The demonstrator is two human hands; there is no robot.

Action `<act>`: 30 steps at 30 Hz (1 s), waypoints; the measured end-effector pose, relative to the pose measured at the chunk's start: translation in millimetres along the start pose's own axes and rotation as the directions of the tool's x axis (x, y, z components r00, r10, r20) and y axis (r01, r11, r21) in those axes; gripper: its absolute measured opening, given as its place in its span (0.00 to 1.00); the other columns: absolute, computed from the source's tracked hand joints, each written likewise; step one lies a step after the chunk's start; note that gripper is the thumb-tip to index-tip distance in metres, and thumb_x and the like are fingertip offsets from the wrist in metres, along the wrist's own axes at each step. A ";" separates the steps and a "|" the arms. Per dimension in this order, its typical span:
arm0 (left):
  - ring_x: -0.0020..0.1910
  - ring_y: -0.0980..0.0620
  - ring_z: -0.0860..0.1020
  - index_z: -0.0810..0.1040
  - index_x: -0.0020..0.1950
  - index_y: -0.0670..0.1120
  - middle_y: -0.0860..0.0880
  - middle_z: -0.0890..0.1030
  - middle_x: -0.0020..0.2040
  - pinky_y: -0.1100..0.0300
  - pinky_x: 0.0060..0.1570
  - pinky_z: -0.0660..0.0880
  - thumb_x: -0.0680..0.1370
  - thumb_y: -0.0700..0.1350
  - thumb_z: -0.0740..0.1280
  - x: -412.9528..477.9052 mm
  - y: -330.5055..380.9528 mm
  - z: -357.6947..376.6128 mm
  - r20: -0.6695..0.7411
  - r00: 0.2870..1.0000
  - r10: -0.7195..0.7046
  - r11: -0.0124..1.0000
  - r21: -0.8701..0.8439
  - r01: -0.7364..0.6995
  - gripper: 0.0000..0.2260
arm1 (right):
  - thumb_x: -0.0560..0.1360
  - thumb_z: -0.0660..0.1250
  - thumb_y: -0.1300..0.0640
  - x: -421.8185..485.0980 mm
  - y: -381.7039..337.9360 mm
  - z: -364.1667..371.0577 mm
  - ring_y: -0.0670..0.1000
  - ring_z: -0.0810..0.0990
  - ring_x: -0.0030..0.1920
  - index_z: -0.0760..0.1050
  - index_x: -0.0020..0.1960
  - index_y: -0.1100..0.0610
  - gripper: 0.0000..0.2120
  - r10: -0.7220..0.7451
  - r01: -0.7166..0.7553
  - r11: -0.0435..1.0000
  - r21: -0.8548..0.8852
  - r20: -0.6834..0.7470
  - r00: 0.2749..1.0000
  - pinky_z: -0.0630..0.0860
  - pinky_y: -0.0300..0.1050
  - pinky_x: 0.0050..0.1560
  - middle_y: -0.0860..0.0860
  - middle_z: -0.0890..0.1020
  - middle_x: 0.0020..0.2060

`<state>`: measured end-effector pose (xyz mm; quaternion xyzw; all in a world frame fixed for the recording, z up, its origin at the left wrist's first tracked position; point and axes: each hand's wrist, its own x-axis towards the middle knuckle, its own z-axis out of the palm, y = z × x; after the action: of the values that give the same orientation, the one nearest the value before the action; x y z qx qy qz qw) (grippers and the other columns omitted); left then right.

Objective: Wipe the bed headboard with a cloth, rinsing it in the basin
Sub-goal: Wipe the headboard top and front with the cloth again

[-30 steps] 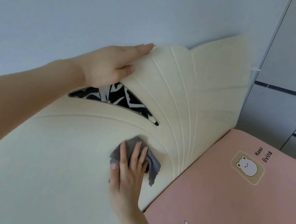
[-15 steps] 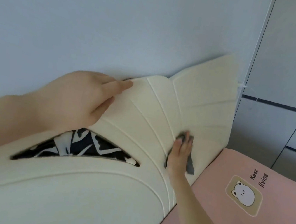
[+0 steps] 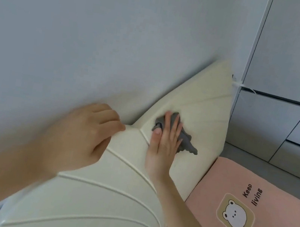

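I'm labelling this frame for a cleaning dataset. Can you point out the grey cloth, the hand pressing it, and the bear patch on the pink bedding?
grey cloth (image 3: pixel 187 141): head view, on its bare lower right part.
right hand (image 3: pixel 164 141): head view, on the back of the hand.
bear patch (image 3: pixel 235 217): head view, on the white bear's face.

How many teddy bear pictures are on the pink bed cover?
1. The bear picture sits in a tan square on the pink bed cover, near the words "Keep living", right of the cream headboard. More may lie outside the view.
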<state>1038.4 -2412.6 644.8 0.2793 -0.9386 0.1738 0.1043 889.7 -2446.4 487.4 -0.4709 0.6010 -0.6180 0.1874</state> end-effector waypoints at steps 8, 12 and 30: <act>0.42 0.42 0.79 0.80 0.48 0.38 0.43 0.81 0.43 0.57 0.45 0.70 0.71 0.35 0.55 67.9 -3.8 20.6 -0.046 0.997 -0.067 0.989 -0.135 0.060 0.15 | 0.83 0.46 0.49 -4.5 41.3 -12.2 0.46 0.41 0.76 0.46 0.74 0.43 0.21 0.454 -0.448 0.883 0.137 -0.015 0.891 0.41 0.57 0.75 0.43 0.47 0.76; 0.48 0.44 0.77 0.79 0.53 0.37 0.41 0.81 0.49 0.63 0.51 0.68 0.71 0.30 0.57 89.4 10.4 40.8 -0.095 0.970 -0.223 0.951 -0.237 0.196 0.16 | 0.75 0.38 0.35 -88.6 18.2 -16.2 0.39 0.31 0.72 0.34 0.67 0.31 0.23 0.327 -0.334 0.943 0.000 0.211 0.921 0.42 0.54 0.75 0.36 0.35 0.72; 0.50 0.36 0.78 0.76 0.60 0.34 0.36 0.79 0.55 0.57 0.54 0.68 0.73 0.30 0.58 165.7 0.5 104.1 -0.083 0.983 -0.164 0.983 -0.100 0.156 0.17 | 0.83 0.45 0.57 -46.2 165.3 -10.0 0.53 0.54 0.76 0.51 0.75 0.58 0.21 0.718 -0.709 0.695 0.120 -0.079 0.691 0.45 0.40 0.73 0.53 0.52 0.76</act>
<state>891.5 -2533.1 597.6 0.3407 -0.9144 0.1336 0.1732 848.9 -2438.2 320.5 -0.1549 0.7214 -0.5472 0.3952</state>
